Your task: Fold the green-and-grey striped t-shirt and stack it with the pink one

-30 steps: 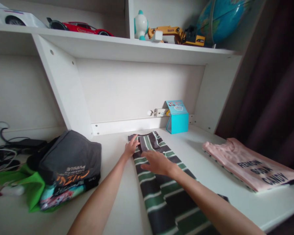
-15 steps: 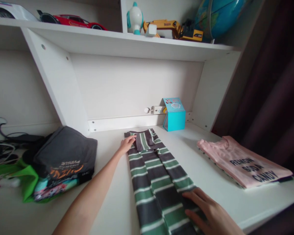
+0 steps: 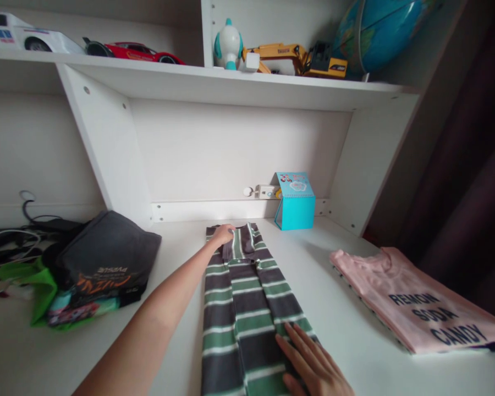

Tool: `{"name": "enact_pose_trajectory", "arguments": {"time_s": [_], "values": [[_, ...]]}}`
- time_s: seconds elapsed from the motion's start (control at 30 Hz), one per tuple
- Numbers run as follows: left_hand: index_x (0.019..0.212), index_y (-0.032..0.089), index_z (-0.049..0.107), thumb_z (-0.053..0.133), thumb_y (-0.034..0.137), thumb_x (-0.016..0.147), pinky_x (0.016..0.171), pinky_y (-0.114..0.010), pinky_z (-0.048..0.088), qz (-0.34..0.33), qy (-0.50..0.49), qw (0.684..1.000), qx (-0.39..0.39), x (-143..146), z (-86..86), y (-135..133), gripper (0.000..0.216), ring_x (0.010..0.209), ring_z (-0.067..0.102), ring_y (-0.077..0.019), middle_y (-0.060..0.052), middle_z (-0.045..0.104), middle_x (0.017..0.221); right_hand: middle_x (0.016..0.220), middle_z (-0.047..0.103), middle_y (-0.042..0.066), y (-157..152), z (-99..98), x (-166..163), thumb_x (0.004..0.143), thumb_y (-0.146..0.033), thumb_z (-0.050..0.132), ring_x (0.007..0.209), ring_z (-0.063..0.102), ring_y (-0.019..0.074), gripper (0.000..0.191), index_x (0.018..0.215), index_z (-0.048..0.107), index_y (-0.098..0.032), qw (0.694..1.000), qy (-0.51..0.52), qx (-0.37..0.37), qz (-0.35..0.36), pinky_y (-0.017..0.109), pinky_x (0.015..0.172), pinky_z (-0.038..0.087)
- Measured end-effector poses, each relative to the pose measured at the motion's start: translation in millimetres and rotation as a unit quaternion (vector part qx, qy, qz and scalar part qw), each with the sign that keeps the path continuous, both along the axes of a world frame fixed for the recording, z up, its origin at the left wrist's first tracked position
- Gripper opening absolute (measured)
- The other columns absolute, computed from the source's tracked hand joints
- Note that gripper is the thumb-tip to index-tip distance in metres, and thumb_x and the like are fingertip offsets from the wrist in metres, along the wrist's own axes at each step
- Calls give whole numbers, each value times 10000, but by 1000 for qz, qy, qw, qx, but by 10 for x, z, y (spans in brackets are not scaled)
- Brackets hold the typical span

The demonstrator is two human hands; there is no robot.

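Note:
A green, grey and white striped polo shirt lies folded into a long strip on the white desk, collar toward the back wall. My left hand rests on the collar end at the far left corner, fingers curled on the cloth. Flat on the near part of the shirt lies my right hand, palm down with fingers spread.
A stack of folded shirts, dark grey on top, sits at the left over green fabric, with cables behind. A folded pink shirt lies at the right. A turquoise box stands at the back. Toys and a globe fill the shelf above.
My right hand slid from the collar area down the shirt to its near end. My left hand stayed at the collar. The shirt now lies straighter on the desk.

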State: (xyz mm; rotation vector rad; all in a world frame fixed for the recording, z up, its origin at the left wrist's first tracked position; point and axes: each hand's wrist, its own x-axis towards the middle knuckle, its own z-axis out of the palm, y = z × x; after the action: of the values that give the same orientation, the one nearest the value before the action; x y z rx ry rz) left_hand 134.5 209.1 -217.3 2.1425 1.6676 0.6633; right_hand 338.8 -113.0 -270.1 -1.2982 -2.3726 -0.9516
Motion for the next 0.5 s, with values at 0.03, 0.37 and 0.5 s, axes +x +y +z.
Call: {"name": "enact_pose_trajectory", "arguments": {"time_s": [0.03, 0.37, 0.5], "values": [[1025, 197, 659, 572, 131, 720, 786, -228, 449, -9, 7, 1000, 12, 16, 29, -40, 324, 911, 626, -180, -34, 687, 1009, 1136, 622, 50, 2, 2, -1, 862, -482, 455, 938, 651, 222, 409, 1120, 652, -233, 1000, -3, 8, 1, 247, 657, 585], [1011, 113, 639, 532, 214, 789, 853, -307, 450, 64, 152, 985, 53, -189, 33, -359, 266, 1052, 561, -257, -155, 591, 1060, 1013, 674, 32, 58, 94, -15, 878, -522, 368, 814, 685, 184, 450, 1009, 705, -254, 994, -73, 82, 14, 205, 567, 578], [1002, 82, 624, 463, 232, 829, 841, -428, 452, 60, 192, 978, 59, 2, 166, -323, 279, 1023, 567, -315, -212, 508, 1171, 1034, 664, 20, 39, 37, -47, 905, -514, 309, 846, 676, 182, 469, 1018, 699, -280, 995, -67, 68, -7, 201, 587, 578]]}}
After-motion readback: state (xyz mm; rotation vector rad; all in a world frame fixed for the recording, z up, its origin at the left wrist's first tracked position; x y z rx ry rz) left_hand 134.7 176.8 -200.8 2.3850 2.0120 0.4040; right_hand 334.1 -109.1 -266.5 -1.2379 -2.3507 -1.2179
